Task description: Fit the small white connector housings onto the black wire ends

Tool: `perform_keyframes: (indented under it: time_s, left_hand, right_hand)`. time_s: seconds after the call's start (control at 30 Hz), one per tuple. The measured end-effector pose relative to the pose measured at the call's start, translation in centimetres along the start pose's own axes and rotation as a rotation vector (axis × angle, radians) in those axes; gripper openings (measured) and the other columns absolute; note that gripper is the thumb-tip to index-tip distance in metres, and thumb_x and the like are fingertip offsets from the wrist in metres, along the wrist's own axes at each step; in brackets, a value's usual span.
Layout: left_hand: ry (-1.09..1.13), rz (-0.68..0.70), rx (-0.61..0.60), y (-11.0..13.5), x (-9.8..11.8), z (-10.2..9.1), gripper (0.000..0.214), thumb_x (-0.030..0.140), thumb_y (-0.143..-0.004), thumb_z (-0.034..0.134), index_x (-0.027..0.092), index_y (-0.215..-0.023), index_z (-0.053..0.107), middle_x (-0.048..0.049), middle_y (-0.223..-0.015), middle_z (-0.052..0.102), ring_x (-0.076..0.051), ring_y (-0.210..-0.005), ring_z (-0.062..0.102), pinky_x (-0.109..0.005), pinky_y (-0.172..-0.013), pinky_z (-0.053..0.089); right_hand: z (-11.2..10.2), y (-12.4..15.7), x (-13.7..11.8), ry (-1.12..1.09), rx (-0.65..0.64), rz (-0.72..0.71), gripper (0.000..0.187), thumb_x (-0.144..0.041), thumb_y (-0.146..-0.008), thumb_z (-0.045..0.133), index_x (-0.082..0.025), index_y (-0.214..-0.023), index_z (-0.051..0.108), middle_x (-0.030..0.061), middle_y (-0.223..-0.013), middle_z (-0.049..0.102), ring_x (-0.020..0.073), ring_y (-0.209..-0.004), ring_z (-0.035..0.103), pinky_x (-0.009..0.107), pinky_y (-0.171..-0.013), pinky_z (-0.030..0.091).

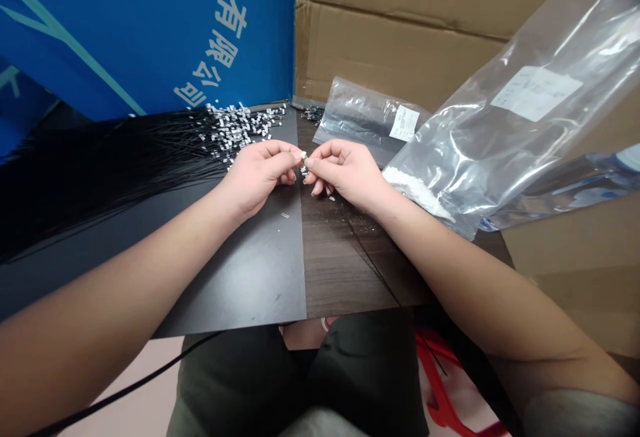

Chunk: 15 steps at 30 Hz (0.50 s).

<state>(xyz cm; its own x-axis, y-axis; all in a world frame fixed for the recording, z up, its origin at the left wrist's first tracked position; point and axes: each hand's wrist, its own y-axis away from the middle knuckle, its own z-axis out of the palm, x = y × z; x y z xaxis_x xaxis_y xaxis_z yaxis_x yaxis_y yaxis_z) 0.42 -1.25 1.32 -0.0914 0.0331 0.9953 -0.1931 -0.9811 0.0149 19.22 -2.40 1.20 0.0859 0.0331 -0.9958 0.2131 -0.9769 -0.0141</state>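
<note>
My left hand (261, 173) and my right hand (345, 171) meet over the middle of the table, fingertips pinched together on a tiny white connector (303, 155). A thin black wire (373, 267) runs from under my right hand toward the table's front edge. Left of my hands lies a thick bundle of black wires (100, 163), their ends fitted with small white connectors (235, 131). A few loose white pieces (285, 215) lie on the black mat (240, 270) below my left hand.
A large clear plastic bag (520, 130) with white pieces in its corner leans at the right. A smaller bag (360, 117) lies behind my hands. Cardboard boxes (400, 37) and a blue board (140, 30) wall the back. Dark wooden tabletop (340, 270) shows beside the mat.
</note>
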Motion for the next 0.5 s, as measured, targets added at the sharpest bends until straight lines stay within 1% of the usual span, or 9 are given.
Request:
perform_keyframes:
  time_s: [0.17,0.33,0.5]
  left_hand:
    - [0.005,0.02,0.002,0.0,-0.14,-0.05,0.01,0.023,-0.074,0.085,0.016,-0.075,0.078,-0.0025,-0.069,0.068,-0.012,-0.065,0.06,-0.025,-0.063,0.048]
    - [-0.039,0.049,0.01,0.05,-0.11,-0.05,0.015,0.026,-0.074,0.088,0.017,-0.077,0.077,-0.0022,-0.069,0.068,-0.012,-0.063,0.059,-0.027,-0.064,0.048]
    - [-0.066,0.084,0.01,0.1,-0.23,-0.1,0.019,0.03,-0.073,0.09,0.017,-0.078,0.077,-0.0023,-0.073,0.069,-0.012,-0.063,0.057,-0.027,-0.064,0.047]
  right_hand:
    - [-0.13,0.02,0.06,0.007,-0.005,-0.013,0.016,-0.024,-0.099,0.078,-0.018,-0.088,0.067,0.0045,-0.077,0.08,0.0112,-0.057,0.072,0.02,-0.048,0.047]
    - [-0.14,0.08,0.02,0.014,-0.002,-0.005,0.018,-0.025,-0.098,0.08,-0.018,-0.088,0.067,0.0041,-0.075,0.08,0.0112,-0.056,0.071,0.02,-0.048,0.048]
    - [-0.06,0.02,-0.19,-0.028,-0.01,0.021,0.019,-0.023,-0.096,0.081,-0.018,-0.084,0.067,0.0042,-0.072,0.079,0.0113,-0.054,0.07,0.019,-0.045,0.046]
